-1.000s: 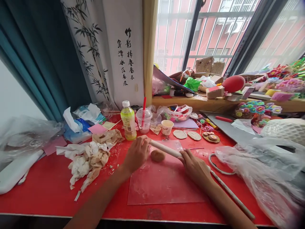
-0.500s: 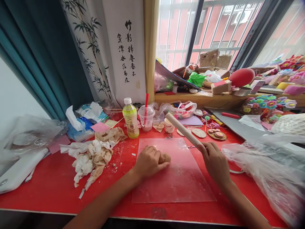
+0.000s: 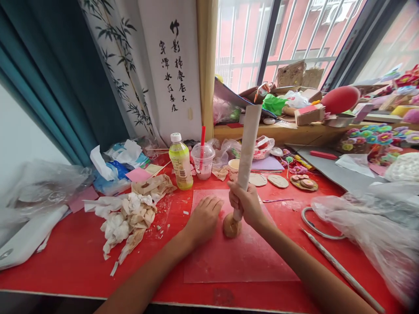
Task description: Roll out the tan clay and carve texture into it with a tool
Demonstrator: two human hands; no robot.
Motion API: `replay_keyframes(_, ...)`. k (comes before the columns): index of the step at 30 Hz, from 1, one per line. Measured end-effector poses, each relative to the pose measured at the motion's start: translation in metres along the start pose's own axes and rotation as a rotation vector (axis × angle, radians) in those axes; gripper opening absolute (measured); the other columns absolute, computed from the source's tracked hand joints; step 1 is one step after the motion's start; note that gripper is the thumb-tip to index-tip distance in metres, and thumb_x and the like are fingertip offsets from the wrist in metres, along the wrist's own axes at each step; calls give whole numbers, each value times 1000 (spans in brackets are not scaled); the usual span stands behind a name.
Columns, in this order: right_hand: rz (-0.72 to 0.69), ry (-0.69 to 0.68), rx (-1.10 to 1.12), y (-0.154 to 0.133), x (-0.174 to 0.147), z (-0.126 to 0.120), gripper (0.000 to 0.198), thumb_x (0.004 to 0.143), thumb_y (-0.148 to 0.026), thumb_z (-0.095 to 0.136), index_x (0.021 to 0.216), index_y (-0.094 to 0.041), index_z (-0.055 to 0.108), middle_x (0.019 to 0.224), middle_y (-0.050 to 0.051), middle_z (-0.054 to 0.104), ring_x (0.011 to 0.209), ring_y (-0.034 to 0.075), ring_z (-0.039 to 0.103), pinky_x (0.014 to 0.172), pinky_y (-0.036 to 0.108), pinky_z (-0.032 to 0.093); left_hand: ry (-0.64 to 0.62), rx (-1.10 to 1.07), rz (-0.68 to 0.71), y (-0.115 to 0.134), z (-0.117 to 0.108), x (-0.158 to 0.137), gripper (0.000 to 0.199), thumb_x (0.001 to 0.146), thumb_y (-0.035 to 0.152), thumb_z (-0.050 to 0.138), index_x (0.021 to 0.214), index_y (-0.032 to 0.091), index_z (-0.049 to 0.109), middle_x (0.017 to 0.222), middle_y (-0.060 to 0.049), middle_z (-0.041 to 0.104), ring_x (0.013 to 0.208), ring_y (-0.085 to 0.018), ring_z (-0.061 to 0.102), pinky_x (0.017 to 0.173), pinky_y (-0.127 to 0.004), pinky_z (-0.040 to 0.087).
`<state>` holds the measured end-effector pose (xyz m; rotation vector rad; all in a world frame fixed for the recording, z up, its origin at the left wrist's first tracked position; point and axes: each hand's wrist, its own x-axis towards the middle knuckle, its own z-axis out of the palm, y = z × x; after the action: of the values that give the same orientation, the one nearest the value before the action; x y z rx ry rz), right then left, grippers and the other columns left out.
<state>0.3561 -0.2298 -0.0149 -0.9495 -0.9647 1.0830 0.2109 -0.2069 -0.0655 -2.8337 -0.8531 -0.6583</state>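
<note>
My right hand [image 3: 248, 205] is wrapped round a pale rolling pin [image 3: 248, 148] held nearly upright. The pin's lower end touches a brown lump of clay [image 3: 231, 227]; how far it presses in I cannot tell. Beneath the lump lies a clear plastic mat [image 3: 242, 266] on the red table. Just left of the clay, my left hand [image 3: 203, 220] rests palm down on the mat with its fingers stretched out, holding nothing.
Behind the mat stand a drink bottle [image 3: 181, 163], a plastic cup with a red straw [image 3: 203, 163] and flat clay discs [image 3: 278, 181]. Crumpled tissues [image 3: 131, 218] lie left. A thin rod [image 3: 340, 266], a grey ring [image 3: 321, 229] and plastic bags [image 3: 369, 226] are on the right.
The rolling pin has swung from a slant at the right to upright over the clay. My left hand has let go of the lump, which now sits nearer the front.
</note>
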Motion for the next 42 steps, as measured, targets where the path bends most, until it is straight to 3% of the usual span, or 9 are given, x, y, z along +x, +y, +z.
replay_keyframes(7, -22, -6, 94, 6, -2, -22, 37, 77, -29, 58, 53, -19, 32, 39, -9, 30, 34, 3, 24, 35, 20, 19, 152, -7, 219, 8, -16, 3, 17, 87, 15, 43, 84, 13, 59, 88, -3, 62, 99, -20, 51, 88, -35, 39)
replay_keyframes(11, 3, -26, 88, 5, -2, -25, 37, 77, -28, 58, 51, -18, 33, 38, -8, 32, 33, 3, 27, 34, 20, 17, 135, 14, 280, 8, -14, 2, 15, 86, 15, 45, 83, 13, 60, 86, -4, 62, 96, -19, 52, 87, -35, 39)
replay_keyframes(18, -42, 4, 118, -1, -9, -22, 34, 75, -28, 57, 53, -19, 32, 38, -9, 30, 32, 3, 25, 34, 20, 18, 129, -13, 260, 5, -13, 2, 14, 82, 13, 46, 81, 15, 60, 83, -2, 62, 92, -20, 51, 82, -35, 40)
replay_keyframes(22, 31, 26, 75, 6, -6, -22, 35, 73, -26, 58, 48, -19, 34, 36, -7, 33, 31, 4, 27, 33, 21, 17, 97, 12, 296, 2, -12, 1, 14, 81, 13, 47, 84, 15, 61, 81, -3, 61, 94, -20, 50, 85, -36, 38)
replay_keyframes(28, -16, 91, 132, 0, -3, -26, 34, 74, -26, 51, 53, -20, 25, 40, -10, 23, 34, 4, 20, 34, 19, 17, 88, 33, 319, 2, -13, 1, 16, 81, 12, 45, 84, 15, 61, 76, -4, 60, 89, -19, 51, 83, -35, 39)
replay_keyframes(33, 39, 50, 25, 5, -6, -21, 35, 74, -30, 51, 51, -21, 26, 40, -9, 26, 33, 4, 23, 34, 20, 19, 95, 67, 323, 1, -14, 2, 14, 81, 13, 47, 77, 15, 61, 75, -3, 59, 87, -18, 52, 79, -33, 41)
replay_keyframes(36, 87, 43, -106, -10, 1, -32, 34, 74, -31, 53, 51, -20, 30, 40, -8, 30, 33, 4, 26, 35, 21, 20, 216, 197, 217, -2, -22, 2, 16, 78, 7, 46, 72, 13, 59, 76, -5, 60, 81, -18, 54, 77, -33, 43)
replay_keyframes(39, 146, -11, -319, -30, 6, -51, 26, 67, -28, 62, 52, -18, 43, 39, -7, 36, 33, 5, 29, 35, 21, 17, 450, 335, 121, -5, -37, 1, 22, 76, 3, 46, 89, 12, 60, 93, -8, 60, 89, -20, 54, 83, -37, 43)
replay_keyframes(42, 38, -207, -886, -33, -4, -62, 17, 67, -29, 63, 59, -16, 55, 49, -3, 49, 43, 8, 40, 41, 21, 22, 694, 356, 125, -4, -50, 0, 30, 73, 4, 48, 101, 12, 57, 100, -11, 57, 99, -23, 52, 89, -39, 42)
